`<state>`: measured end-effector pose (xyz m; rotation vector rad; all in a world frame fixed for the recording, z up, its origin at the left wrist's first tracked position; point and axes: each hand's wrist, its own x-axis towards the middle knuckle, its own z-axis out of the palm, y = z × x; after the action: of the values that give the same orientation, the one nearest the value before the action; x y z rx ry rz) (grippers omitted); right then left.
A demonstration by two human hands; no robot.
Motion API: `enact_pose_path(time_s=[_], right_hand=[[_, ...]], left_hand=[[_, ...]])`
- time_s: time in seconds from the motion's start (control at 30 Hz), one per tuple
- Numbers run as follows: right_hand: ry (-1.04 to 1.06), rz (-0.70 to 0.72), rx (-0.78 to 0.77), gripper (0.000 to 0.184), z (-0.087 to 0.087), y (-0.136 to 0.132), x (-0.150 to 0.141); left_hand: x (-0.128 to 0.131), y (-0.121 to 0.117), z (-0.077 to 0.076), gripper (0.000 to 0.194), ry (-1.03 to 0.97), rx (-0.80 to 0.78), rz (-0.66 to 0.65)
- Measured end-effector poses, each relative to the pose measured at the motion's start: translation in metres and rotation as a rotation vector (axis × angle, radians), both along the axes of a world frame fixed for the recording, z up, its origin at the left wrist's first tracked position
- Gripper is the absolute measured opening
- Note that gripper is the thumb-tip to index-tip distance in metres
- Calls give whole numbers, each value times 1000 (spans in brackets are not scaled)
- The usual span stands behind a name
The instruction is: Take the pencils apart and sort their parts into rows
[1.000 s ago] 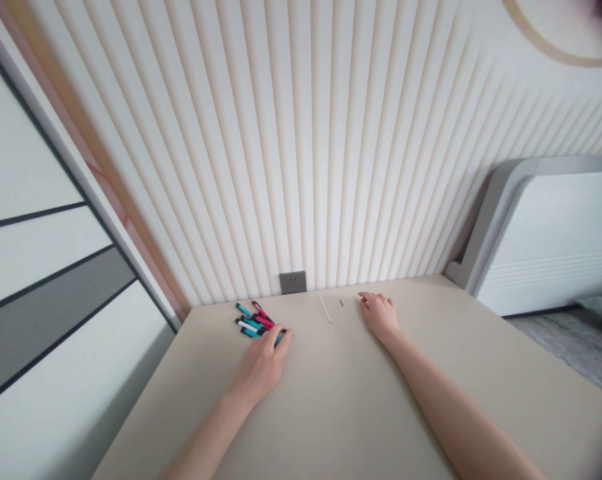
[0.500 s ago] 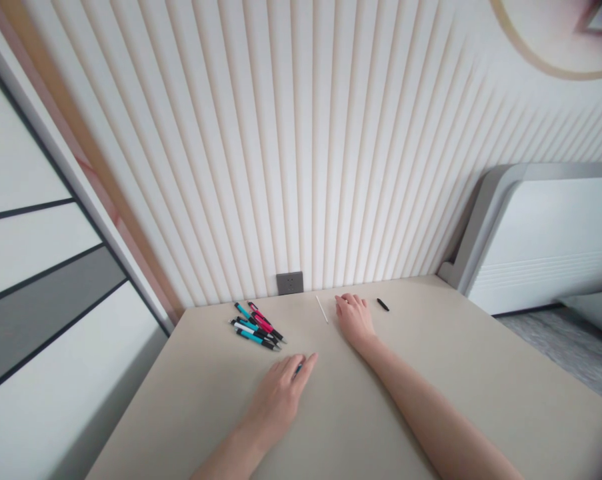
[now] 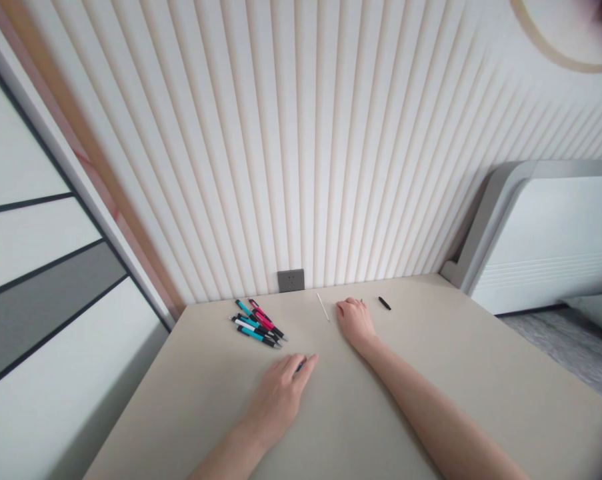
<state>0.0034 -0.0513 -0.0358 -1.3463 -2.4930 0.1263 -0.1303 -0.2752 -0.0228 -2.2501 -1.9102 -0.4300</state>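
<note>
Left hand point(image 3: 275, 402) stays over a teal pen point(image 3: 299, 367)

Both arms reach forward, palms down, the right hand point(image 3: 355, 325) farther out than the left hand point(image 3: 279, 400).
</note>
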Motion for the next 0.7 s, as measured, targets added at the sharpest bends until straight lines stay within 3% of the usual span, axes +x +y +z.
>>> enact_pose_path(time_s=[0.17, 0.7], right_hand=[[8, -73, -15, 28, 4, 1, 1], [2, -112, -19, 32, 9, -5, -2]], left_hand=[[0, 0, -1, 60, 0, 9, 1], [1, 0, 4, 59, -23, -38, 10]])
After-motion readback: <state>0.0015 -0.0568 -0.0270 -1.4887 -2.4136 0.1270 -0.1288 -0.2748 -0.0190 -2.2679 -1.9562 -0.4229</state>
